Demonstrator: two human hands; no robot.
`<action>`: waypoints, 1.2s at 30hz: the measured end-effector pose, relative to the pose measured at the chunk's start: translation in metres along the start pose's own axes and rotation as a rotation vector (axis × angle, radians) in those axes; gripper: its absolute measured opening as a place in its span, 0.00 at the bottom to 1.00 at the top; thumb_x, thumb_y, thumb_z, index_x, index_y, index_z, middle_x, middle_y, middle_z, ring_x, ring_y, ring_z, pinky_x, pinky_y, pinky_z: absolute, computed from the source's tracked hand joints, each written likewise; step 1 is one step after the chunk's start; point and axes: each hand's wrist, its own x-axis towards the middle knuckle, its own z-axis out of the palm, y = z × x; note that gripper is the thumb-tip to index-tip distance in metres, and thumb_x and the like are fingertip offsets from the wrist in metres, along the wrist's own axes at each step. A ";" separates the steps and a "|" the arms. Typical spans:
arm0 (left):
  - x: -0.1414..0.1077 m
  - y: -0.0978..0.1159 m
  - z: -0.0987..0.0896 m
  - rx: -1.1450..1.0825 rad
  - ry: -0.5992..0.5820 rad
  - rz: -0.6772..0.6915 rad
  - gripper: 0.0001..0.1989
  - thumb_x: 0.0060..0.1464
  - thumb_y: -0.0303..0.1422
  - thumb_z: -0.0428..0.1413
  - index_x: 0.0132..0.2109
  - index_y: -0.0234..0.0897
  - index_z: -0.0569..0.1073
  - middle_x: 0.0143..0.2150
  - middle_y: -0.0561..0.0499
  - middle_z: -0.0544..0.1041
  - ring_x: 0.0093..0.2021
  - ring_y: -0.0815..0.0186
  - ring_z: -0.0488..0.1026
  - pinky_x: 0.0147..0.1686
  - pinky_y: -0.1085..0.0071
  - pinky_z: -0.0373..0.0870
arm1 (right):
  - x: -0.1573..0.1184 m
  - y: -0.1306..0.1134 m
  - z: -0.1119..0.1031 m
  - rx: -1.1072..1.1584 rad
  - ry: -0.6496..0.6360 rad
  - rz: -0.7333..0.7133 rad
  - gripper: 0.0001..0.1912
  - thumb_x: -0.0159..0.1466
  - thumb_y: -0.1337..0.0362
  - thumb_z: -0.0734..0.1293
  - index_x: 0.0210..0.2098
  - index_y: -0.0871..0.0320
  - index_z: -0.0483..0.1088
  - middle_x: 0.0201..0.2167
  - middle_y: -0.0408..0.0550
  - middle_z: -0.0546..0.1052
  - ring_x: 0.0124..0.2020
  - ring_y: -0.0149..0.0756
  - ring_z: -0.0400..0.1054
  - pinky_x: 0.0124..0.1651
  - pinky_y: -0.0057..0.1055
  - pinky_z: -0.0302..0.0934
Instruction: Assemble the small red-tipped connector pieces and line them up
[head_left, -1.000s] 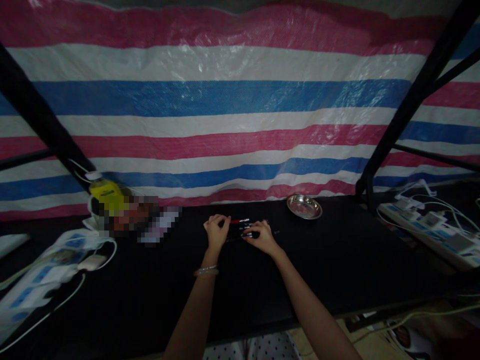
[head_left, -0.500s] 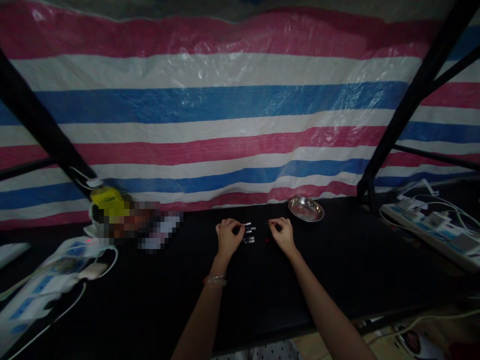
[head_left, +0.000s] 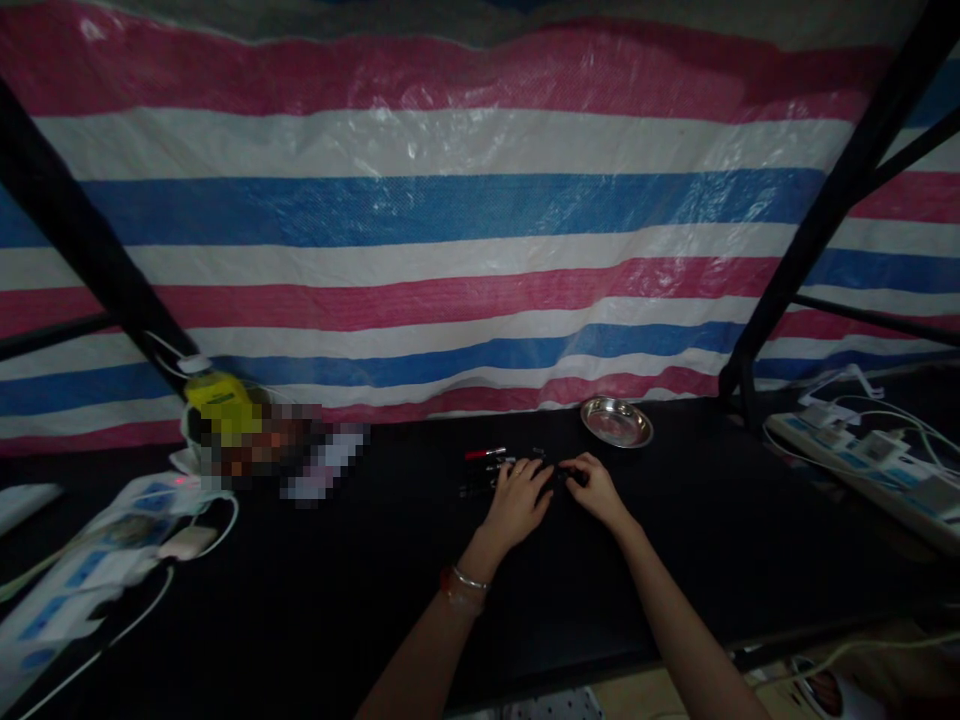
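Observation:
On the black table, my left hand [head_left: 519, 500] lies palm down with its fingers stretched and somewhat apart. Beside and partly under it are several small shiny and dark pieces, too small to name. A short red stick with a shiny metal end [head_left: 480, 455] lies just beyond the left hand, to its left. Close by on the right, my right hand [head_left: 598, 492] is closed in a pinch; something small and dark shows at its fingertips, its kind unclear. Another small shiny piece [head_left: 538, 453] lies beyond the left fingertips.
A round metal dish [head_left: 616, 422] stands at the back right. Power strips [head_left: 862, 450] with plugs and cables lie far right, and another power strip [head_left: 82, 570] lies left. A yellow bottle [head_left: 223, 400] and blurred items stand back left. Striped sheeting [head_left: 465, 210] hangs behind.
My left hand has moved right and gone from a pinch to spread fingers. My right hand has shifted slightly right and nearer me. The red stick now shows at the left of the small pieces.

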 end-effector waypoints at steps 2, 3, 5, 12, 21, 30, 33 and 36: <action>0.000 0.000 0.002 0.025 -0.020 0.003 0.19 0.57 0.33 0.50 0.56 0.44 0.64 0.56 0.46 0.68 0.56 0.56 0.61 0.54 0.52 0.55 | 0.000 0.000 0.001 -0.002 -0.008 -0.016 0.15 0.52 0.71 0.63 0.38 0.57 0.75 0.32 0.47 0.70 0.35 0.36 0.65 0.39 0.33 0.61; 0.000 0.001 0.003 0.034 -0.029 0.005 0.18 0.57 0.33 0.50 0.55 0.43 0.65 0.56 0.46 0.68 0.56 0.56 0.61 0.54 0.52 0.55 | 0.000 0.000 0.001 0.003 -0.010 -0.027 0.14 0.53 0.70 0.63 0.38 0.57 0.75 0.32 0.48 0.71 0.35 0.36 0.65 0.40 0.33 0.61; 0.001 0.002 0.004 0.043 -0.039 0.007 0.17 0.57 0.33 0.50 0.54 0.43 0.66 0.55 0.46 0.68 0.56 0.56 0.61 0.53 0.52 0.56 | 0.000 0.000 0.000 0.019 -0.015 -0.050 0.11 0.55 0.67 0.64 0.37 0.57 0.75 0.32 0.48 0.71 0.35 0.36 0.65 0.40 0.34 0.61; 0.003 0.001 0.002 -0.001 -0.026 0.001 0.13 0.57 0.31 0.51 0.49 0.42 0.70 0.52 0.48 0.71 0.55 0.58 0.62 0.53 0.54 0.55 | 0.001 -0.002 -0.003 0.030 -0.069 -0.058 0.06 0.54 0.61 0.69 0.30 0.56 0.75 0.30 0.46 0.73 0.33 0.36 0.66 0.39 0.33 0.59; 0.004 -0.002 0.003 -0.054 -0.001 0.040 0.07 0.57 0.30 0.51 0.40 0.43 0.74 0.37 0.51 0.76 0.45 0.62 0.67 0.49 0.58 0.55 | 0.000 -0.005 -0.001 0.041 -0.163 -0.046 0.05 0.53 0.61 0.69 0.26 0.56 0.75 0.27 0.44 0.74 0.33 0.35 0.65 0.41 0.33 0.57; 0.004 -0.003 -0.001 -0.113 0.127 0.038 0.11 0.60 0.31 0.48 0.45 0.44 0.73 0.35 0.52 0.77 0.39 0.64 0.68 0.45 0.62 0.59 | -0.002 -0.023 -0.002 0.548 -0.203 0.149 0.13 0.50 0.54 0.71 0.30 0.57 0.75 0.27 0.43 0.76 0.29 0.32 0.66 0.36 0.30 0.58; 0.004 -0.004 0.000 -0.110 0.176 0.041 0.13 0.61 0.31 0.47 0.49 0.43 0.72 0.35 0.51 0.77 0.39 0.64 0.69 0.44 0.63 0.61 | -0.001 -0.029 -0.003 0.640 -0.179 0.200 0.14 0.49 0.54 0.72 0.30 0.57 0.75 0.26 0.43 0.76 0.26 0.30 0.64 0.33 0.29 0.58; 0.003 -0.005 0.001 -0.088 0.203 0.022 0.15 0.61 0.30 0.45 0.53 0.42 0.69 0.37 0.49 0.75 0.41 0.63 0.69 0.44 0.62 0.63 | -0.001 -0.033 -0.004 0.678 -0.152 0.234 0.16 0.48 0.52 0.72 0.30 0.57 0.75 0.24 0.43 0.75 0.22 0.28 0.61 0.29 0.28 0.56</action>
